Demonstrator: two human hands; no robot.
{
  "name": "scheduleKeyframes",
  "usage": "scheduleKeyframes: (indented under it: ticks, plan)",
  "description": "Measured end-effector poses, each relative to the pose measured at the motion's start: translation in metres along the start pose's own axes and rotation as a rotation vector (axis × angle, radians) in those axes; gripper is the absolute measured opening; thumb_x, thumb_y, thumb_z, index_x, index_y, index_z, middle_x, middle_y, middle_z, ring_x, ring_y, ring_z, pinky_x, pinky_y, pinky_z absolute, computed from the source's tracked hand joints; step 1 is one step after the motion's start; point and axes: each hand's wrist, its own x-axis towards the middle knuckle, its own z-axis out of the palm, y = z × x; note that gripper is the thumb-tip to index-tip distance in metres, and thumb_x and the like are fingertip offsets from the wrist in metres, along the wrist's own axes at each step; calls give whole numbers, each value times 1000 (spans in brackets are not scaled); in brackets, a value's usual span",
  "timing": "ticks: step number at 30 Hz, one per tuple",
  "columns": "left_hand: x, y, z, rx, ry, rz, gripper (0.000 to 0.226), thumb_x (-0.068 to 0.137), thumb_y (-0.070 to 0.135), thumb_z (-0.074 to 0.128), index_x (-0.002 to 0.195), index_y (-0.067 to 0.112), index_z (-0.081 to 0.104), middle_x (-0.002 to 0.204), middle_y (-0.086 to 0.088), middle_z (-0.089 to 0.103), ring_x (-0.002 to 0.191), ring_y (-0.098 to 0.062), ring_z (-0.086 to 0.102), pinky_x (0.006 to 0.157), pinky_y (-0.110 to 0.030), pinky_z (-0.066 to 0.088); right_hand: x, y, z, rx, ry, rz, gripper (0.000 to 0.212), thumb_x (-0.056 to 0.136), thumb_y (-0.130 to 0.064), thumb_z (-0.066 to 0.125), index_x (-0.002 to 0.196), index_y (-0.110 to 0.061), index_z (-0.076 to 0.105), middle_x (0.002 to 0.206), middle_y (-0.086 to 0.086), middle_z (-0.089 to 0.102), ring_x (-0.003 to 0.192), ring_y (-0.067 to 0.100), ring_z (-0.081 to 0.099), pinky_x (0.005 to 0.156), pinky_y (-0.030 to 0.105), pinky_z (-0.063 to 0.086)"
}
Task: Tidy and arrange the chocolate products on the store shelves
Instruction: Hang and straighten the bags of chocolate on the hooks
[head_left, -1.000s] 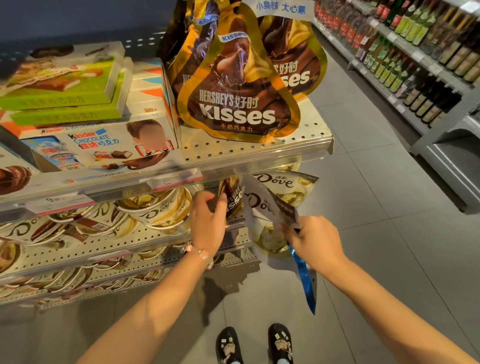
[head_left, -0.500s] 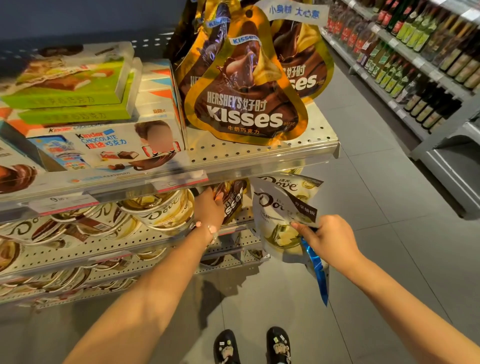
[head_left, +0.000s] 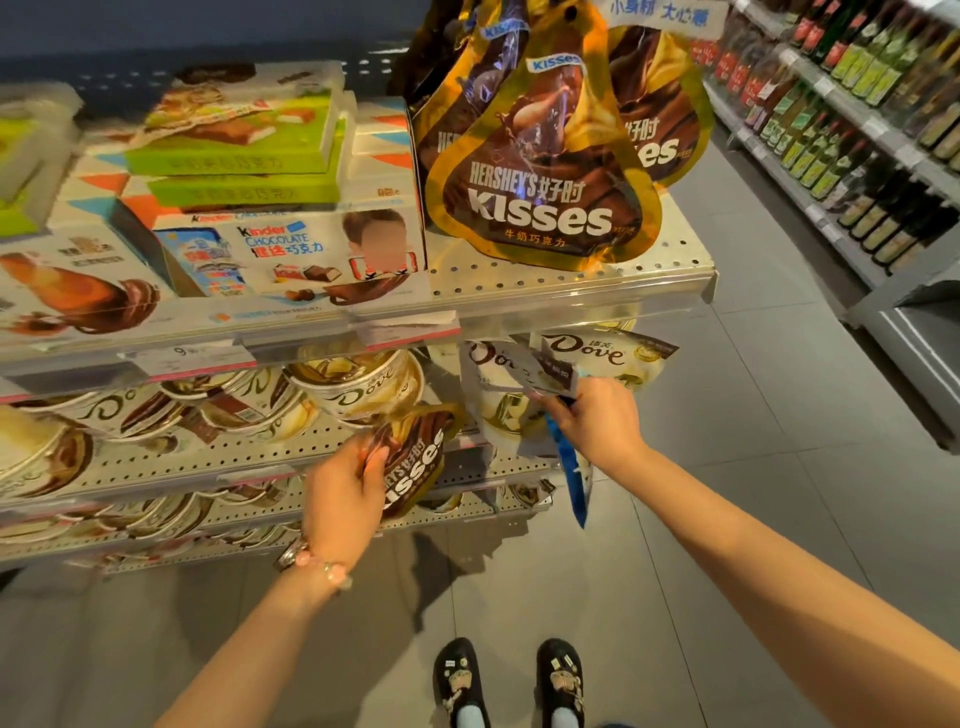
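Left hand (head_left: 343, 488) grips Kisses bag (head_left: 415, 457), now pulled off the shelf; right hand (head_left: 597, 421), at 3 o'clock, still pinches Dove bag (head_left: 511, 384).

You're in a shop, a supermarket aisle. Tiered perforated metal shelves (head_left: 571, 270) carry price-tag strips (head_left: 192, 358) on their front edges. Top tier holds Kinder chocolate boxes (head_left: 291, 254) and Hershey's Kisses bags (head_left: 540, 171); the tier below holds Dove tubs (head_left: 358, 389) and Dove bags (head_left: 608, 356). Far right, across the grey tiled floor (head_left: 753, 415), another rack holds rows of bottles (head_left: 852, 119).
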Motion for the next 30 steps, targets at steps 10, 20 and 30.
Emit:
scheduleKeyframes:
  ticks: [10, 20, 30]
  plan:
    - [-9, -26, -29, -23, -27, -54, 16, 86, 9, 64, 71, 7, 58, 54, -3, 55, 45, -23, 49, 47, -25, 33, 23, -35, 29, -31, 27, 100, 35, 96, -28, 52, 88, 2, 67, 82, 20, 66, 80, 32, 63, 61, 27, 34]
    - [-4, -30, -39, -53, -43, 25, 15, 87, 19, 61, 82, 6, 65, 63, 0, 64, 58, -21, 62, 53, -30, 47, 33, -38, 50, -163, -94, 177, 37, 99, -41, 39, 99, -11, 62, 92, 9, 67, 85, 26, 64, 60, 29, 39]
    - [-3, -22, -40, -35, -80, 34, 21, 86, 26, 58, 83, 7, 67, 56, 5, 58, 47, -9, 50, 47, -25, 40, 33, -42, 53, -170, -110, 286, 61, 85, -69, 33, 68, -14, 52, 59, 2, 57, 58, 18, 61, 51, 28, 50]
